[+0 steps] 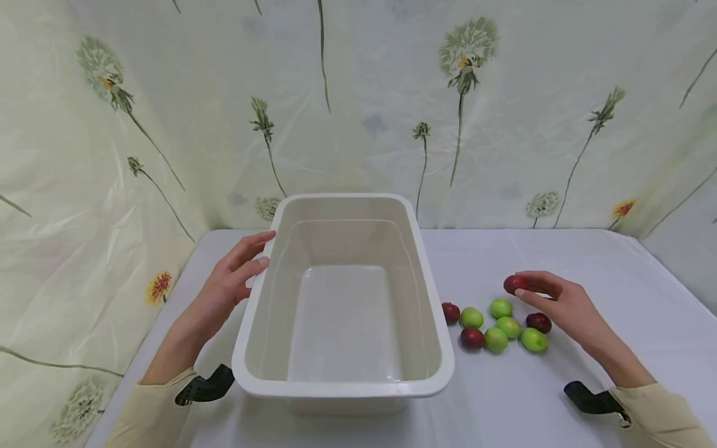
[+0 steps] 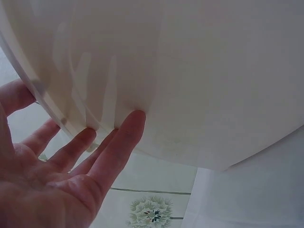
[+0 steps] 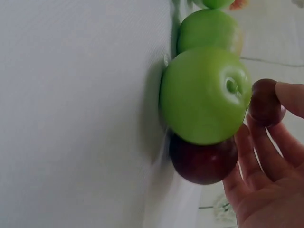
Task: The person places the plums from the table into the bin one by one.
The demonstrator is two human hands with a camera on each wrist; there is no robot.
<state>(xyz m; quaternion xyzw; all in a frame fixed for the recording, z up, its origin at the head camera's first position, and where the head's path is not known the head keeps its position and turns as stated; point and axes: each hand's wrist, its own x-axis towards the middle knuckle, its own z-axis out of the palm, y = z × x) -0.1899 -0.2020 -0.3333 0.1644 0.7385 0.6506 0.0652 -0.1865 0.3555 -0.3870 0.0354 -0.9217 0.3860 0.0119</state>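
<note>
Tub, white plastic [image 1: 260, 379], one: standing near the middle of the table [image 1: 644, 261], inner walls and floor visible from the head camera.

Left hand [image 1: 232, 267], one: at the tub's left rim, fingers extended and spread apart, closed round nothing. The left wrist view adds what the head view hides: fingertips touching the outer wall beneath the rim.

Right hand [image 1: 566, 305], one: right of the tub, thumb and fingers together, clamped on one small red fruit [image 1: 514, 284], raised above the table at the far side of the cluster.

Green fruits [image 1: 508, 327], five; dark red fruits [image 1: 472, 338], three: grouped on the table right of the tub (nine pieces in all, counting the held one). The right wrist view alone shows clearly the stem hollow of the nearest green fruit (its row runs out of frame).

Black wrist devices [image 1: 595, 398], two, one per arm.

Backdrop sheet [image 1: 370, 155]: printed with dandelions.
</note>
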